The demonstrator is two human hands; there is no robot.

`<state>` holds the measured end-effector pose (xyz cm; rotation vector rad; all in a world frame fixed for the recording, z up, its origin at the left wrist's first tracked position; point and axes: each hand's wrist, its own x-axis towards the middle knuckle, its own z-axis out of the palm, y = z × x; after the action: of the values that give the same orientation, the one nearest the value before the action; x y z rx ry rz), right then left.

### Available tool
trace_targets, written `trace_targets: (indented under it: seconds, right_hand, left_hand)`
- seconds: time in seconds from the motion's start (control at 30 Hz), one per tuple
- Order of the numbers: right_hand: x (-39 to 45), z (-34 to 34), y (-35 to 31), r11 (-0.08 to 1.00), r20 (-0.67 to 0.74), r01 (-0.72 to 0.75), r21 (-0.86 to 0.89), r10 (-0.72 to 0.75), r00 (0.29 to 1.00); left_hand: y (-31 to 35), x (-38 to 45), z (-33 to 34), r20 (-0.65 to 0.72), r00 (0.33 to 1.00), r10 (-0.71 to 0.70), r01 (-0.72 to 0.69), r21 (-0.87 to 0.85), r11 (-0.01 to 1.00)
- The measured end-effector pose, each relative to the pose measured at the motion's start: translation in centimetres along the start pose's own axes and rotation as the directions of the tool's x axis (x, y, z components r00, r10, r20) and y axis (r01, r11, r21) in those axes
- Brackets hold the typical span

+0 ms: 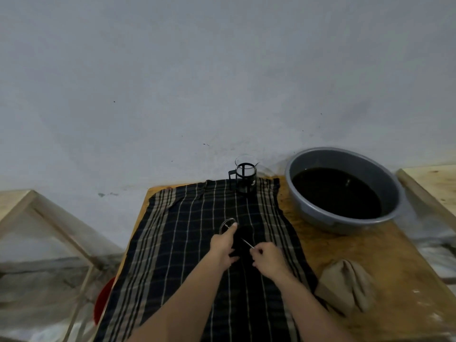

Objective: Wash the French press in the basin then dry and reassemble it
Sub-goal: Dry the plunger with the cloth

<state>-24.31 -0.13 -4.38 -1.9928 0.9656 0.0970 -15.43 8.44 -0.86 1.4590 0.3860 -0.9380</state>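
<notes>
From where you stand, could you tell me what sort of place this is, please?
Probably a makeshift washing-up spot, not a fitted kitchen: a wooden table against a bare wall, with a grey basin of dark water instead of a sink.

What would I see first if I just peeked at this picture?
Probably the two hands in the middle: the left hand touches a round metal filter disc while the right hand pinches a thin metal rod, over a dark checked cloth. Then the big grey basin of dark water at the right, and the glass French press jug standing at the cloth's far edge.
</notes>
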Motion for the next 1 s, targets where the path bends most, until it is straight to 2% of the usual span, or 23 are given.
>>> trace_targets:
  seconds: [0.07, 0.13, 0.3, 0.5, 0.57, 0.63, 0.7, 0.73, 0.87, 1.0]
  right_hand:
    - [-1.3, -0.6, 0.5, 0.987, 0.006, -0.038, 0.154, 0.037, 0.999]
    - [-2.6, -1.4, 1.1, 0.974, 0.006, -0.014, 0.228, 0.013, 1.0]
    - [-6.3, -3.9, 3.7, 0.963, -0.046, 0.05, 0.264, -0.039, 0.998]
    - [-8.9, -7.0, 6.2, 0.899, 0.114, -0.014, 0.437, -0.041, 0.993]
    - [-9.1, -8.0, 7.8, 0.883, 0.1, -0.039, 0.467, -0.009, 0.995]
    - [-8.5, -9.2, 10.2, 0.941, -0.113, 0.026, 0.336, 0.013, 0.993]
    - [-7.9, -10.7, 12.8, 0.997, -0.379, 0.053, 0.06, -0.026, 0.925]
    - [-7.5, -11.1, 13.7, 0.999, -0.423, 0.024, -0.029, -0.034, 0.905]
    - [-6.2, -10.0, 15.8, 0.936, -0.199, -0.144, -0.322, 0.082, 0.977]
    - [-5.8, -9.5, 15.4, 0.894, -0.268, -0.178, -0.411, 0.068, 0.961]
  left_hand:
    - [-0.4, -0.8, 0.3, 0.077, 0.996, -0.047, 0.054, -0.089, 0.995]
    - [-0.6, -1.3, 0.9, 0.155, 0.984, -0.086, 0.11, -0.152, 0.982]
    - [-1.4, -3.5, 3.6, 0.325, 0.925, -0.197, 0.253, -0.14, 0.957]
    - [-2.4, -4.6, 7.1, 0.302, 0.931, -0.205, 0.218, -0.008, 0.976]
    - [-2.4, -4.5, 7.8, 0.293, 0.936, -0.195, 0.192, 0.039, 0.981]
    - [-2.1, -4.1, 8.0, 0.291, 0.937, -0.196, 0.186, 0.061, 0.981]
    - [-1.8, -3.7, 8.1, 0.283, 0.939, -0.196, 0.173, 0.103, 0.98]
    - [-1.7, -3.7, 8.1, 0.273, 0.944, -0.187, 0.159, 0.122, 0.98]
    - [-2.8, -4.4, 8.3, 0.272, 0.954, -0.124, 0.094, 0.122, 0.988]
    - [-4.0, -5.3, 8.1, 0.254, 0.966, -0.056, 0.035, 0.084, 0.996]
